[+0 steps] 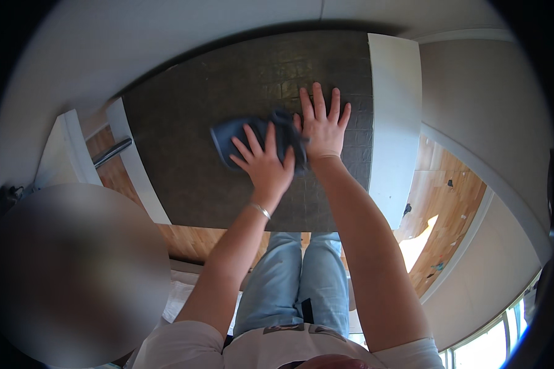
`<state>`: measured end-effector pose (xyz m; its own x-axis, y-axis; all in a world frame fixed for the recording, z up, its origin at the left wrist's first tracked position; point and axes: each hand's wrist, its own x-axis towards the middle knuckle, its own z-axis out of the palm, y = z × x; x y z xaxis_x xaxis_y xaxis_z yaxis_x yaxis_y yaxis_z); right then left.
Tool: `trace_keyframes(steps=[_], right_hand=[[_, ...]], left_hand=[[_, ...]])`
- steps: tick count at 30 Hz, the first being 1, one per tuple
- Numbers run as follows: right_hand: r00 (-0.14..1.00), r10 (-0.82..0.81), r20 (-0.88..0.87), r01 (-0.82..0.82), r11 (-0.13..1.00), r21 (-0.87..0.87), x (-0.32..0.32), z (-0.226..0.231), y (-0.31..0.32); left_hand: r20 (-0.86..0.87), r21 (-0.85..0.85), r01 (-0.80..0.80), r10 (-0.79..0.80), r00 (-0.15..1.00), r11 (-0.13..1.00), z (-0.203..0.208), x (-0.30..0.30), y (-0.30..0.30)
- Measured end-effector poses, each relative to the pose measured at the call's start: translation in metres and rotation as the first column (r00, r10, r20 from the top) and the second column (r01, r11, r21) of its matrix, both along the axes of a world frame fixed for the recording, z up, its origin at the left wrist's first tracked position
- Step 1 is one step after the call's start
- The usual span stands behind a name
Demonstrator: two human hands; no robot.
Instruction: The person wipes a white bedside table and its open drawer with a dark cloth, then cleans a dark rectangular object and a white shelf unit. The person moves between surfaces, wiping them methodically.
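Observation:
My left hand [268, 169] lies with its fingers spread on a dark blue-grey cloth [229, 140], pressing it against the dark table top [172, 129]. The cloth is bunched up on the side toward my right hand and looks slightly blurred. Palm down on the dark surface, my right hand [324, 130] rests with fingers stretched out and holds nothing. Its thumb side is right beside the bunched part of the cloth; whether they touch I cannot tell.
White borders [395, 123] edge the table at both ends. A wall [166, 37] runs along its far side. A white panel [68, 150] with a dark metal bar [112, 152] stands at the left. Wooden floor [443, 203] with small scraps shows at the right. A large blurred round patch covers the lower left.

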<state>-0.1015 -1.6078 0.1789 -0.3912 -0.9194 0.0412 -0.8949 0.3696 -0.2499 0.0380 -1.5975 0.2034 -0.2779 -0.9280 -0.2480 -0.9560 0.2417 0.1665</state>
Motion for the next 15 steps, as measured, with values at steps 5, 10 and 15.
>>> trace_keyframes(steps=[5,10,15], right_hand=[[0.999,-0.003,0.032,0.003,1.000,0.009,0.003,0.004,-0.002],[1.000,-0.009,0.007,0.009,1.000,0.027,0.001,-0.003,0.000],[1.000,-0.007,0.000,0.007,0.998,0.055,0.004,0.007,-0.002]], left_hand=[[-0.047,0.062,0.141,-0.138,0.989,0.988,-0.004,0.018,0.054],[-0.059,-0.080,0.156,-0.161,0.985,0.984,-0.003,0.016,-0.038],[-0.141,-0.230,-0.195,0.165,0.976,0.954,-0.013,0.015,-0.115]])
